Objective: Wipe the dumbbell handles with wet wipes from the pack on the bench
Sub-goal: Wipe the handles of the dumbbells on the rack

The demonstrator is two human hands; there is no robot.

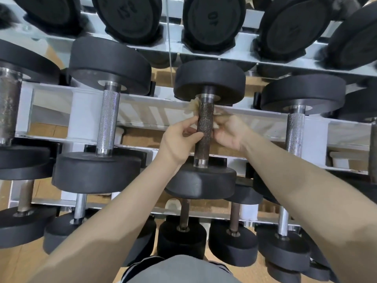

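Observation:
A black dumbbell lies on the middle tier of the rack, its dark, rusty knurled handle (204, 127) running away from me between two round heads. A soiled, brownish wet wipe (192, 107) is looped behind the handle near its far end. My left hand (179, 141) pinches the wipe's left end beside the handle. My right hand (229, 133) grips the wipe's other end on the right side. Both hands touch the handle's sides. The wipe pack and the bench are out of view.
The white steel rack (142, 113) has three tiers. Neighbouring dumbbells with shiny knurled handles (107, 121) (294, 133) lie left and right. Larger heads (212, 21) fill the top tier, smaller dumbbells (183, 233) the bottom one. The floor is wood.

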